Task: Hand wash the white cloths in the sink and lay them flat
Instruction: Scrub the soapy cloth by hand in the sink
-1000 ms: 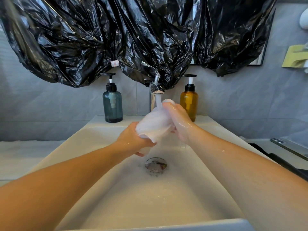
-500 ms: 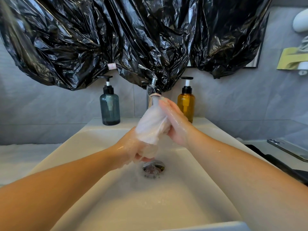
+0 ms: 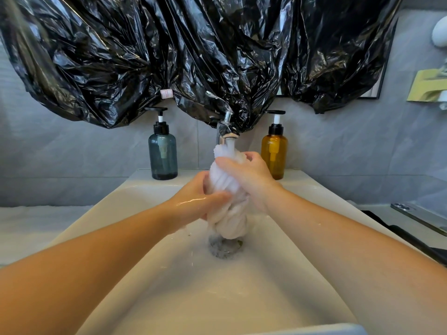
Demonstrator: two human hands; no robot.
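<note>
Fingers (image 3: pixel 219 196) of the left hand (image 3: pixel 193 204) are curled tight round the lower half of the white cloth (image 3: pixel 223 181). Those of the right hand (image 3: pixel 249 180) wrap its upper half, so both hands hold the one cloth and nothing else. It is wound into a rope and stands nearly upright at the middle of the sink (image 3: pixel 101 213). Its top is in the stream from the tap (image 3: pixel 227 131) at 12 o'clock, and its fat lower end hangs just above the drain (image 3: pixel 223 247).

This looks like wringing during a rinse. To do it well I would turn the hands in opposite directions with the grips close together. I would hold the bundle low over the drain so the runoff stays in the basin, then work the squeeze downward. Twisted cloth springs open when let go, so one hand should hold on while the other shifts.

The sink holds only a thin, frothy film of water, thickest around the drain. At 11 o'clock from the cloth a blue-grey pump bottle (image 3: pixel 162 153) stands on the back ledge, with a darker layer low inside. At 1 o'clock stands an amber pump bottle (image 3: pixel 274 153), whose fill level I cannot read. Black plastic sheeting (image 3: pixel 169 56) hangs above them, and pale desk (image 3: pixel 36 226) runs off at 9 o'clock.
</note>
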